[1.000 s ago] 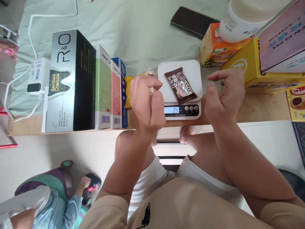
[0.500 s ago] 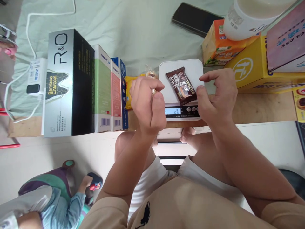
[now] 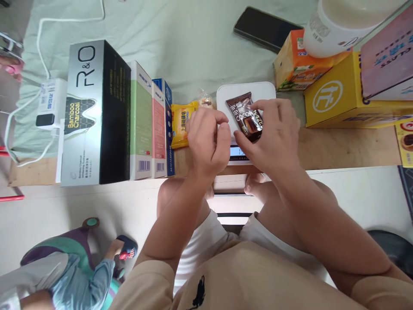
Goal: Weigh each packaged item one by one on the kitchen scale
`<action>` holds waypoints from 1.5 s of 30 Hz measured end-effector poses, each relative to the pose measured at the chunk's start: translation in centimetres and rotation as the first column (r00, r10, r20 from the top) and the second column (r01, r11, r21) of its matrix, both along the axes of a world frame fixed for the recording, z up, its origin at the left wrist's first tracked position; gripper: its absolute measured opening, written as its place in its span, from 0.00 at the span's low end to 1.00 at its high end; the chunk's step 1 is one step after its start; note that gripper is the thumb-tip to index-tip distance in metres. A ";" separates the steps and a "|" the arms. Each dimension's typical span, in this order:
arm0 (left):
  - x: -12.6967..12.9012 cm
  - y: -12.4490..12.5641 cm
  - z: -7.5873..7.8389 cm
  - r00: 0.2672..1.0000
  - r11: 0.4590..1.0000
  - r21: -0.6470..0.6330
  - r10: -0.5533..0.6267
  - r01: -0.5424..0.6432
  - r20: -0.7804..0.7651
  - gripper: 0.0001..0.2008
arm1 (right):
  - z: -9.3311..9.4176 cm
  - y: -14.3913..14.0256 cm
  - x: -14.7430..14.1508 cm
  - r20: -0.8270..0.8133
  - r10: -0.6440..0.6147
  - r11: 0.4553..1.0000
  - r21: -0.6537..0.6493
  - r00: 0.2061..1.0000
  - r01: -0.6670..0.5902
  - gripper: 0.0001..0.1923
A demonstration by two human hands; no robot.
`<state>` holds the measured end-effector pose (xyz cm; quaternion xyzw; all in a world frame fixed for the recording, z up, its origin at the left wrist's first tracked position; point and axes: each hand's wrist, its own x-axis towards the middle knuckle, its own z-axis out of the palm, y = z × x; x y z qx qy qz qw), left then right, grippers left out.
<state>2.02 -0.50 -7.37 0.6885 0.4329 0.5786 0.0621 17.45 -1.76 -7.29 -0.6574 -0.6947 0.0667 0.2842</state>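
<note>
A brown snack packet (image 3: 245, 115) with "COCO" lettering lies slanted on the white plate of a digital kitchen scale (image 3: 222, 92). My right hand (image 3: 274, 133) is over the packet's right side, thumb and forefinger apart around it; the fingertips appear to touch its edges. The scale's lit display (image 3: 236, 151) is partly covered by that hand. Left of the scale, my left hand (image 3: 209, 140) hovers with its fingers curled in and the thumb near the forefinger, and nothing shows in it. Behind it are a yellow packet (image 3: 180, 125) and a clear-wrapped snack (image 3: 205, 101), both partly hidden.
Several boxes stand left, including a silver-black toothpaste box (image 3: 87, 150). A white adapter (image 3: 50, 103) with cables lies beyond. On the right are an orange pack (image 3: 292, 60), a yellow box (image 3: 325, 97) and a white tub (image 3: 335, 30). A phone (image 3: 264, 28) lies behind. Another person's leg (image 3: 97, 275) shows lower left.
My right hand has moved left from the scale's edge over the brown packet, with its fingers spreading. My left hand has shifted slightly right, uncovering more of the yellow packet.
</note>
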 end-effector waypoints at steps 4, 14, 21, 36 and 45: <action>-0.5 -0.7 0.1 1.000 1.000 0.002 -0.002 0.002 -0.029 0.13 | 0.3 0.7 -0.9 -0.079 0.013 1.000 -0.004 0.997 -0.013 0.23; -1.5 -1.0 1.1 0.938 0.939 0.311 0.032 -0.147 0.345 0.09 | 3.3 1.9 -8.3 -0.418 0.226 0.960 0.247 0.880 -0.130 0.13; -1.5 -1.2 1.0 0.936 0.925 0.346 0.026 -0.155 0.351 0.09 | 3.9 1.4 -8.0 -0.597 0.196 0.955 0.296 0.778 -0.013 0.13; 2.7 -1.9 -1.1 0.990 0.978 0.185 -0.111 0.093 0.086 0.11 | 4.8 -2.7 3.7 -0.414 0.241 0.874 0.486 0.878 -0.011 0.12; 11.1 0.2 3.5 0.950 0.925 0.229 -0.312 0.302 0.006 0.14 | 6.6 -1.4 9.9 -0.636 0.084 0.528 0.682 0.767 0.507 0.16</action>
